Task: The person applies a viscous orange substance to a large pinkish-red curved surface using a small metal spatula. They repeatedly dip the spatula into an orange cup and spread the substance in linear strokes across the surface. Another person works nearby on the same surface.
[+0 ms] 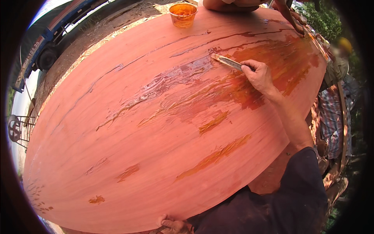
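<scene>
Across a broad reddish-pink wooden sheet (128, 128), the right hand (259, 76) closes its fingers around a flat pale-handled brush (227, 61), whose tip rests on a glossy wet orange streak near the far edge. At the near rim, the left hand (173, 225) curls its fingers over the sheet's edge, while an orange-filled plastic cup (182, 15) stands at the far side, well apart from the brush.

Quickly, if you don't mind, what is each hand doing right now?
Left hand: closed, gripping the board edge.
Right hand: closed on the brush.
</scene>
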### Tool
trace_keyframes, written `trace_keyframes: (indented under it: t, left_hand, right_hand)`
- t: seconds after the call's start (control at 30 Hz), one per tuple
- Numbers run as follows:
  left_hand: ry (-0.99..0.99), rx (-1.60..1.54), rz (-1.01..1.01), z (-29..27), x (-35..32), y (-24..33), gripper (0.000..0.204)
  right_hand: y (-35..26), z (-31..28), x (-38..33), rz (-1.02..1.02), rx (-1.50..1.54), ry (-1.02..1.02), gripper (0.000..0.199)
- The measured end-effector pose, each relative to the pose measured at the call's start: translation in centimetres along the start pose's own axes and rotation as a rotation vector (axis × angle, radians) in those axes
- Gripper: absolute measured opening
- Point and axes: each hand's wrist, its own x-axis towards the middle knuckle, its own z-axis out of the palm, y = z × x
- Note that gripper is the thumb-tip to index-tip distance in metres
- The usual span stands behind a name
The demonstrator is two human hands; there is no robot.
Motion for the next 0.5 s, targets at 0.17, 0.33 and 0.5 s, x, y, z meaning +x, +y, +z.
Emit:
trace_keyframes:
  t: [0.17, 0.33, 0.5]
  left_hand:
    - [0.020, -0.011, -0.035, 0.7, -0.2, 1.8, 0.036]
    - [0.031, -0.016, -0.052, 0.7, -0.3, 2.6, 0.035]
    - [0.028, -0.033, -0.052, 0.9, -0.2, 3.1, 0.034]
  right_hand:
    - [-0.5, 1.1, -1.5, -0.013, -0.014, 0.047, 0.023]
    - [-1.4, 1.7, -2.7, 0.001, 0.006, 0.035, 0.022]
    - [-2.4, 2.4, -3.5, -0.038, -0.025, 0.053, 0.023]
